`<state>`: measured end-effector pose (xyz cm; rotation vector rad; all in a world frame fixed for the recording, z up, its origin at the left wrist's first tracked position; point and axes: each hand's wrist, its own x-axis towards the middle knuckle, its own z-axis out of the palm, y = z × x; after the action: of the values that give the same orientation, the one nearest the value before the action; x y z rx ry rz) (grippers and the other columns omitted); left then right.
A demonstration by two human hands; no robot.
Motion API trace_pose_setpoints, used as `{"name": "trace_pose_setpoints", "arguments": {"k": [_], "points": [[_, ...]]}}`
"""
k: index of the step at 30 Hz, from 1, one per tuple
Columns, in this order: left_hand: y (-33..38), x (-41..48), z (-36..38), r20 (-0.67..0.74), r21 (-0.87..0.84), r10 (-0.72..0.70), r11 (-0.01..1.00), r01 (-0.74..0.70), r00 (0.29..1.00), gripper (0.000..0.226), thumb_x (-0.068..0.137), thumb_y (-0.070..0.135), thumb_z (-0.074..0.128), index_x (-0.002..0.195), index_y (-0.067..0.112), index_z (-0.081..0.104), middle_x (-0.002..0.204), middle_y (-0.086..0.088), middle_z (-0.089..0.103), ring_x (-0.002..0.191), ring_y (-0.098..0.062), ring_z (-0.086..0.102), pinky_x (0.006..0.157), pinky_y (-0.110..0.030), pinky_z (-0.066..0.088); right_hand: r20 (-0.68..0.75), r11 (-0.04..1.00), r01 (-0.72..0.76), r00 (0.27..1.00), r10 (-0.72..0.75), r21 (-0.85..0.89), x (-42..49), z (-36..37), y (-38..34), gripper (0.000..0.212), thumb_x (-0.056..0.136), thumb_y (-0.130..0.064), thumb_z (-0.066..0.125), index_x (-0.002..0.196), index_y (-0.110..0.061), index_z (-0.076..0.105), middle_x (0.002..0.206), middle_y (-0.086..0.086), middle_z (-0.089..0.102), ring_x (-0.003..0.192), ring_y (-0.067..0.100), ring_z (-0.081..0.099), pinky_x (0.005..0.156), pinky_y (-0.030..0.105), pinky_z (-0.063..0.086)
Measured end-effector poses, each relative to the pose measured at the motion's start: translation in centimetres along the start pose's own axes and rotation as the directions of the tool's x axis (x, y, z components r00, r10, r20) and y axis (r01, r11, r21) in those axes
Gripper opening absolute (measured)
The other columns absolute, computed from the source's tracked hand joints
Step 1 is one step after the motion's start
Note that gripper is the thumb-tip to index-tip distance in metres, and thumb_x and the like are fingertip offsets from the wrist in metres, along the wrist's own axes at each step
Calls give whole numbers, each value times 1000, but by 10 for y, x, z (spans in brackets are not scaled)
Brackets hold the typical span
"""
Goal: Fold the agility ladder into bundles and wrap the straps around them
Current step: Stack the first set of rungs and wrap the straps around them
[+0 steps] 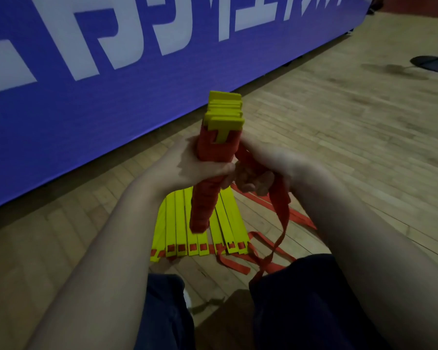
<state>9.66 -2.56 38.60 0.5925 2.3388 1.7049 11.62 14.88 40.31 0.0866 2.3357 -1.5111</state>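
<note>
A bundle of yellow ladder rungs (pixel 224 107) stands upright in front of me, its lower part wound in red strap (pixel 208 198). My left hand (pixel 195 165) grips the wrapped bundle around its middle. My right hand (pixel 261 170) holds a loose length of the red strap (pixel 280 205) right beside the bundle; the strap hangs down from it toward my knee. Below the bundle, a second set of yellow rungs (pixel 205 231) lies fanned flat on the wooden floor, with more red strap (pixel 234 266) trailing around it.
A blue banner with white lettering (pixel 106 61) runs along the floor on the far side. My knees in dark trousers (pixel 296 294) are at the bottom. A black stand base (pixel 430 63) sits at the far right on the wooden floor (pixel 352 127).
</note>
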Motion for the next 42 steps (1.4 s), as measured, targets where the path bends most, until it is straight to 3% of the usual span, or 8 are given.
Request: {"name": "trace_pose_setpoints", "arguments": {"k": [6,11,17,22,25,32,36,42], "points": [[3,1,-5,-134,104,-26,994,40,991,57,59,19,85,112,18,63,90,8,73,79,-2,69,68,-21,56,70,987,160,985,-159,-6,7,-5,-1,55,91,-64,38,99,-13,58,71,6,40,43,9,29,41,21,24],[7,-1,-7,-212,105,-71,990,95,975,44,62,8,85,101,8,64,76,5,68,62,-2,63,55,-16,49,116,941,298,952,-282,-159,3,-13,3,6,90,-14,62,90,-9,65,55,-7,42,45,9,35,42,23,26],[8,1,-11,-277,127,-83,984,122,957,37,71,6,82,104,8,65,81,2,69,65,1,64,56,-13,49,56,858,358,930,-363,-368,5,-14,10,26,97,-36,55,96,-18,74,101,7,66,88,23,62,81,40,48],[6,6,-3,-351,209,-100,961,182,931,48,46,37,79,90,34,61,83,9,69,78,-10,69,73,-38,58,-22,867,377,914,-406,-326,10,-12,11,12,96,-15,59,104,-6,64,79,4,66,66,4,60,64,23,49],[7,6,1,-380,260,-90,945,199,921,50,40,46,72,88,37,59,88,7,70,86,-20,69,79,-47,58,-38,884,377,915,-403,-276,11,-12,13,11,95,-8,60,102,1,63,88,15,71,78,20,69,77,31,56],[7,5,9,-349,371,-47,910,185,936,49,45,48,70,91,35,58,87,9,67,83,-18,67,79,-45,56,-38,898,268,953,-299,-349,10,-12,9,14,96,-13,56,92,1,57,73,11,59,39,0,44,37,15,32],[7,7,11,-404,411,-24,889,205,914,49,54,44,72,99,33,57,92,7,66,90,-23,66,80,-42,55,-4,930,266,961,-276,-254,10,-5,9,16,101,-1,39,88,-10,45,61,-5,67,44,8,57,43,23,45],[5,9,21,-468,479,58,855,198,882,48,75,31,75,116,19,53,93,4,54,103,-32,62,72,-30,40,-48,882,255,953,-298,-397,9,5,-4,27,99,-10,44,87,6,63,77,23,69,55,23,56,54,35,46]]}}
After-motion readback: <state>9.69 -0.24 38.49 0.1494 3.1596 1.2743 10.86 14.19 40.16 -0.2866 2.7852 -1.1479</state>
